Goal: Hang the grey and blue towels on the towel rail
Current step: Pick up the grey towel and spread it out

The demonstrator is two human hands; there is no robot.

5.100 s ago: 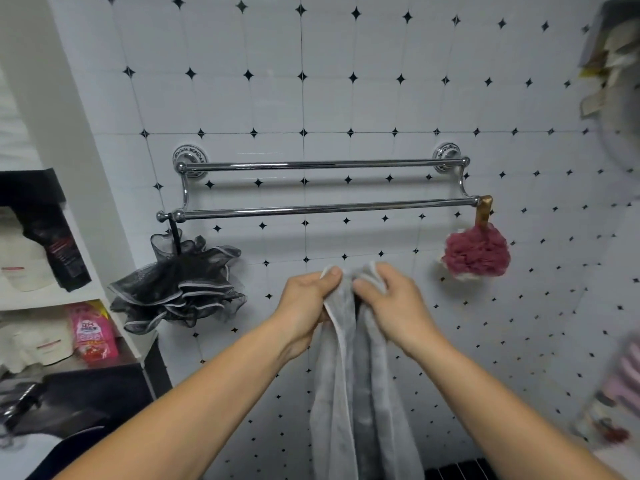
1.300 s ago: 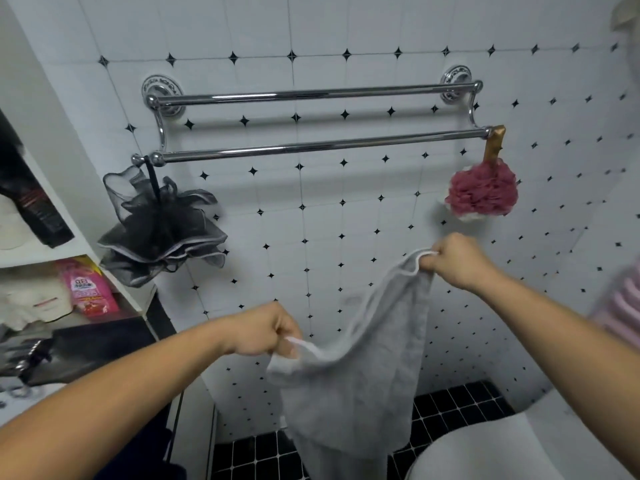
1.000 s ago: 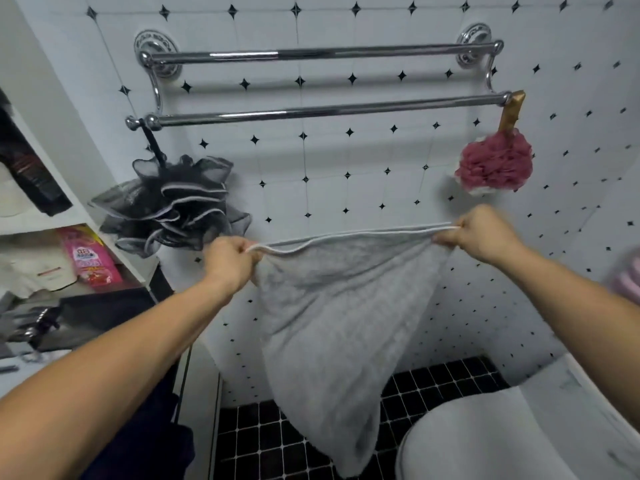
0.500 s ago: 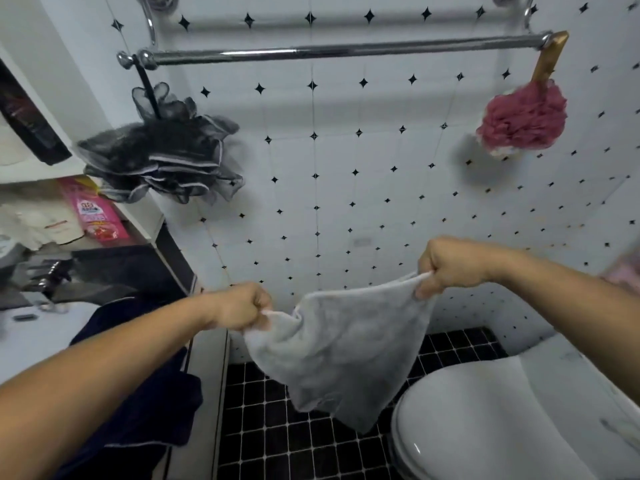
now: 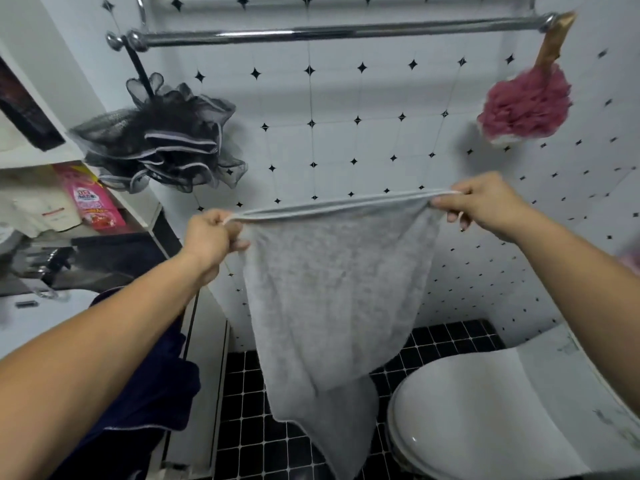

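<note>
The grey towel (image 5: 329, 299) hangs spread out in front of me, its top hem pulled taut. My left hand (image 5: 211, 237) grips the hem's left corner and my right hand (image 5: 485, 206) pinches the right corner. The chrome towel rail (image 5: 346, 31) runs across the wall well above the towel, with its front bar in view. A dark blue towel (image 5: 152, 393) lies draped at the lower left, partly hidden by my left forearm.
A black mesh bath pouf (image 5: 162, 140) hangs from the rail's left end and a pink pouf (image 5: 526, 102) from its right end. Shelves (image 5: 62, 161) with packets stand at the left. A white toilet (image 5: 485, 417) sits at the lower right over black floor tiles.
My hands have risen and moved apart, so the slack, bunched towel is now stretched flat along its top hem. The view has stayed low on the wall.
</note>
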